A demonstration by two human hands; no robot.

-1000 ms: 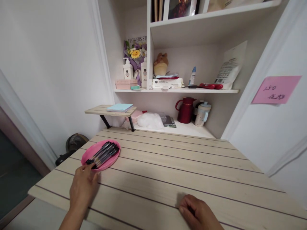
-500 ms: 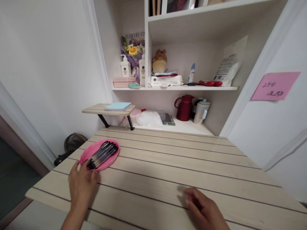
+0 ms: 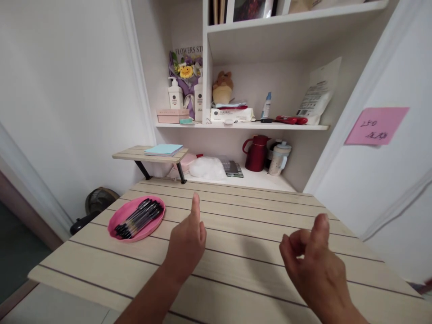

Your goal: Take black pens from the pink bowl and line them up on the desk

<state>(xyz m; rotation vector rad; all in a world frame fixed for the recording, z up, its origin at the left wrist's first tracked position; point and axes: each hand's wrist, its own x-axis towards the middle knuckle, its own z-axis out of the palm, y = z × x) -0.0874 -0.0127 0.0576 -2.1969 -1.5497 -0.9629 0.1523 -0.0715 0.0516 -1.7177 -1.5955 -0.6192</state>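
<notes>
My left hand (image 3: pixel 185 245) is raised over the middle of the desk, one digit pointing up and the other fingers curled. It holds nothing that I can see. To its left sits a pink oval tray (image 3: pixel 114 220) with a bundle of black-capped pens (image 3: pixel 140 218) lying slantwise in it; no hand touches it. Above the right part of the desk, my right hand (image 3: pixel 315 265) also has one digit raised, with other fingers bent and a gap between them. Nothing shows in this hand either.
Both hands are over a slatted wooden desk (image 3: pixel 229 279). A small raised shelf (image 3: pixel 130 153) with blue paper (image 3: pixel 164 149) stands at its back left. Behind are a red jug (image 3: pixel 256 154), a pale cup (image 3: pixel 279 159) and white shelves (image 3: pixel 286 127). A pink note (image 3: pixel 378 126) is on the right wall.
My left hand has left the tray's edge and moved right, rising with one digit up. My right hand has moved right and up, and a digit now points upward. The pens remain in the tray.
</notes>
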